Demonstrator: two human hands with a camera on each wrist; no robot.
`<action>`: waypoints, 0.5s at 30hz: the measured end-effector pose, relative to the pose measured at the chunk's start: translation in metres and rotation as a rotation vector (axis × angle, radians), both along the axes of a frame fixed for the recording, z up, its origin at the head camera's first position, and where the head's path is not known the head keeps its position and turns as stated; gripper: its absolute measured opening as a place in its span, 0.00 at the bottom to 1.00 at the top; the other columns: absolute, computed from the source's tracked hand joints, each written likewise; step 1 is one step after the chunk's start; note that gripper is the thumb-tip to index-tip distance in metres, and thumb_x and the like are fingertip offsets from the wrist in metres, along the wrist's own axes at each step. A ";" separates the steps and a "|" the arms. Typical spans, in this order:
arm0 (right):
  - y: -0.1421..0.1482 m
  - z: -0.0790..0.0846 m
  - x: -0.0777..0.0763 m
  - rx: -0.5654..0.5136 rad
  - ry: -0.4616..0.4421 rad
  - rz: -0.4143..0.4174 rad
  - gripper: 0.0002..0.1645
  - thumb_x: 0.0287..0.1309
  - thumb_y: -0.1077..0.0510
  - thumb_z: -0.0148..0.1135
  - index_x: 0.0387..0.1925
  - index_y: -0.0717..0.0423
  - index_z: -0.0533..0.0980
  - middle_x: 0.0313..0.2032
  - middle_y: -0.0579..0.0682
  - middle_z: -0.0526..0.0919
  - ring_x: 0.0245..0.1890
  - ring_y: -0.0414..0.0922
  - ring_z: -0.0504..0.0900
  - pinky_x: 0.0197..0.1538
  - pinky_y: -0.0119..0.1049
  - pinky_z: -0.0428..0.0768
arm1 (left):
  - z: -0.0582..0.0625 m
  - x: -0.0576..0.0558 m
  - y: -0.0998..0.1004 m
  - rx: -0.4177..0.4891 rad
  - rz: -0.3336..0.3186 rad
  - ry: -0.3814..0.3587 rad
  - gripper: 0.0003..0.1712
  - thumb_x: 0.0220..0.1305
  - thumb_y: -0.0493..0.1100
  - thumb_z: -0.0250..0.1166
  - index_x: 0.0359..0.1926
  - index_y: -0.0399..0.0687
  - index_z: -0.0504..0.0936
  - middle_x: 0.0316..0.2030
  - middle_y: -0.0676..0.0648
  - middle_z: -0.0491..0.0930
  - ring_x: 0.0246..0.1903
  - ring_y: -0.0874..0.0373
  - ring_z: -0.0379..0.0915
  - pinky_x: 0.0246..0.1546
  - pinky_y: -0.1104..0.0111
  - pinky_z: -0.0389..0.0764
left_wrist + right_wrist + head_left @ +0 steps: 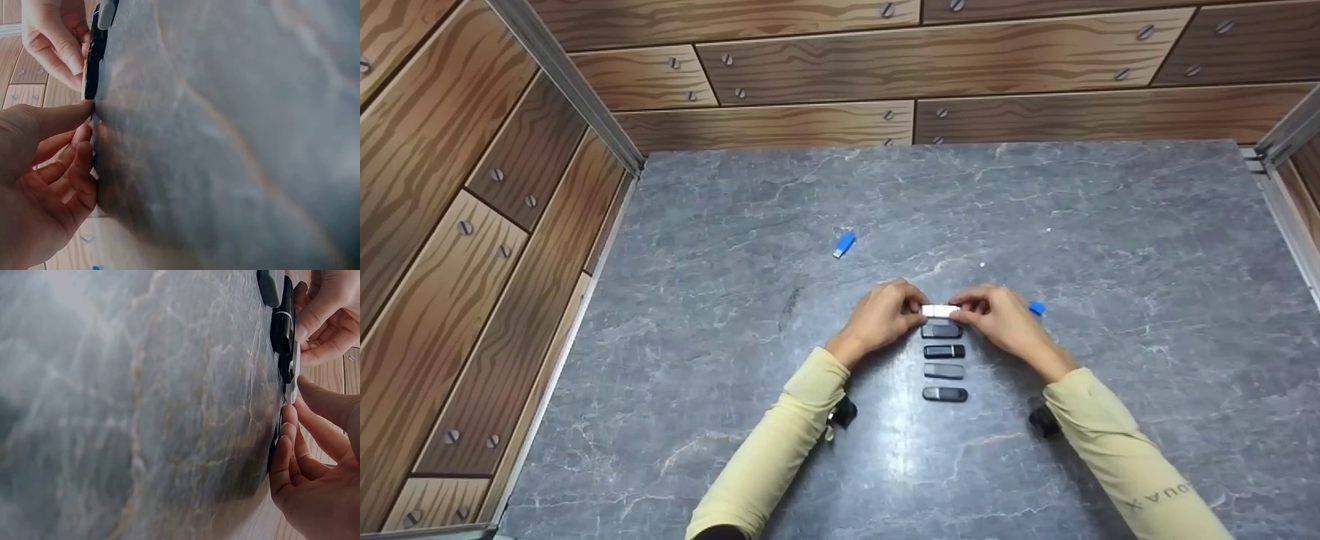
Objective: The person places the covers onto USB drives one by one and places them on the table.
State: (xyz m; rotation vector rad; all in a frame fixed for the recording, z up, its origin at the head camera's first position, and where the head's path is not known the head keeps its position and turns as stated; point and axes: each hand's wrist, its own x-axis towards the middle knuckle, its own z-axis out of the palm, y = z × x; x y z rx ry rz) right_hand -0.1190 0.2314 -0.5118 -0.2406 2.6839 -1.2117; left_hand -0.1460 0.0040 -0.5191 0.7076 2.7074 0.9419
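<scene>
Both hands meet at a white USB stick [940, 310], which lies crosswise at the far end of a column of dark USB sticks. My left hand [883, 315] pinches its left end between thumb and fingers. At the other end, my right hand [1000, 315] pinches it the same way. Just nearer than the white one lies a dark grey USB stick [941, 331]. Below that come a black USB stick [943, 351], a grey USB stick [943, 371] and a black-and-silver USB stick [945, 394], roughly parallel. In the right wrist view, fingertips of the right hand [320, 450] rest at the tabletop.
A blue USB stick [845, 244] lies farther back, left of the hands. Beside the right hand shows a small blue object [1037, 308], partly hidden. Wood-patterned panels [825, 67] border the grey marbled table [720, 247] at the back and sides.
</scene>
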 end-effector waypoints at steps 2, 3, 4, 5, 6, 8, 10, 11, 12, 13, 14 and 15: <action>0.001 0.001 0.000 0.002 -0.001 -0.006 0.17 0.66 0.58 0.72 0.52 0.63 0.86 0.39 0.58 0.88 0.33 0.39 0.78 0.35 0.25 0.74 | 0.002 -0.002 -0.002 0.046 -0.014 -0.036 0.14 0.65 0.42 0.75 0.51 0.48 0.90 0.40 0.49 0.88 0.37 0.63 0.79 0.41 0.73 0.79; 0.002 0.000 0.001 0.005 -0.005 -0.012 0.17 0.66 0.58 0.71 0.52 0.63 0.86 0.40 0.59 0.88 0.33 0.39 0.77 0.35 0.25 0.74 | 0.003 -0.003 -0.003 0.073 -0.021 -0.059 0.14 0.66 0.41 0.74 0.52 0.46 0.90 0.40 0.47 0.89 0.37 0.63 0.79 0.41 0.73 0.79; 0.002 0.000 0.001 0.006 -0.008 -0.018 0.17 0.67 0.58 0.70 0.53 0.63 0.86 0.41 0.59 0.88 0.33 0.39 0.78 0.35 0.26 0.74 | 0.003 -0.004 -0.004 0.100 -0.028 -0.082 0.15 0.67 0.40 0.73 0.53 0.45 0.89 0.41 0.46 0.89 0.37 0.63 0.79 0.42 0.74 0.79; 0.002 0.000 0.001 0.005 -0.013 -0.023 0.17 0.68 0.58 0.70 0.53 0.63 0.85 0.41 0.60 0.88 0.33 0.39 0.78 0.35 0.26 0.74 | 0.003 -0.005 -0.005 0.126 -0.033 -0.103 0.15 0.68 0.38 0.72 0.54 0.43 0.88 0.41 0.44 0.89 0.37 0.62 0.79 0.42 0.74 0.79; 0.003 0.000 0.001 0.004 -0.016 -0.026 0.17 0.68 0.58 0.69 0.53 0.63 0.85 0.42 0.60 0.88 0.33 0.39 0.78 0.35 0.26 0.75 | 0.004 -0.006 -0.007 0.147 -0.036 -0.120 0.15 0.68 0.37 0.71 0.55 0.41 0.88 0.42 0.43 0.90 0.37 0.62 0.79 0.43 0.74 0.80; 0.002 0.001 0.001 -0.006 -0.019 -0.030 0.16 0.69 0.58 0.68 0.54 0.62 0.85 0.41 0.60 0.89 0.34 0.39 0.78 0.35 0.26 0.75 | 0.004 -0.009 -0.012 0.174 -0.040 -0.142 0.15 0.70 0.35 0.68 0.55 0.38 0.87 0.43 0.40 0.90 0.38 0.59 0.81 0.44 0.73 0.82; 0.002 0.002 0.001 -0.025 -0.015 -0.029 0.16 0.70 0.57 0.67 0.54 0.63 0.85 0.42 0.60 0.90 0.34 0.39 0.79 0.36 0.26 0.75 | 0.004 -0.012 -0.019 0.185 -0.037 -0.153 0.15 0.70 0.34 0.67 0.55 0.36 0.87 0.44 0.38 0.90 0.39 0.57 0.81 0.46 0.72 0.83; 0.002 0.003 0.002 -0.035 -0.011 -0.029 0.16 0.71 0.57 0.67 0.54 0.63 0.85 0.42 0.60 0.90 0.35 0.39 0.80 0.36 0.26 0.76 | 0.004 -0.014 -0.023 0.189 -0.032 -0.157 0.14 0.71 0.34 0.66 0.55 0.36 0.87 0.44 0.38 0.90 0.39 0.57 0.81 0.46 0.72 0.83; 0.002 0.003 0.002 -0.045 -0.005 -0.031 0.16 0.71 0.58 0.67 0.53 0.63 0.85 0.42 0.61 0.90 0.35 0.40 0.81 0.37 0.25 0.76 | 0.004 -0.016 -0.027 0.195 -0.023 -0.161 0.14 0.71 0.34 0.66 0.55 0.36 0.87 0.45 0.38 0.90 0.39 0.58 0.81 0.45 0.72 0.83; 0.002 0.003 0.003 -0.054 0.000 -0.035 0.15 0.71 0.58 0.67 0.53 0.63 0.85 0.43 0.61 0.90 0.36 0.40 0.81 0.38 0.25 0.77 | 0.004 -0.019 -0.031 0.203 -0.014 -0.164 0.14 0.71 0.34 0.66 0.54 0.36 0.87 0.45 0.38 0.90 0.38 0.59 0.80 0.44 0.73 0.82; 0.003 0.003 0.004 -0.062 0.006 -0.040 0.15 0.71 0.58 0.67 0.53 0.63 0.85 0.43 0.62 0.90 0.36 0.40 0.82 0.38 0.24 0.77 | 0.005 -0.021 -0.036 0.215 -0.002 -0.169 0.13 0.72 0.34 0.66 0.54 0.36 0.87 0.45 0.38 0.90 0.36 0.60 0.79 0.41 0.74 0.82; 0.004 0.004 0.005 -0.073 0.014 -0.046 0.15 0.71 0.59 0.67 0.53 0.64 0.85 0.43 0.62 0.90 0.36 0.40 0.82 0.38 0.24 0.77 | 0.006 -0.024 -0.040 0.228 0.011 -0.177 0.13 0.72 0.35 0.66 0.54 0.36 0.87 0.45 0.37 0.90 0.34 0.62 0.78 0.38 0.75 0.81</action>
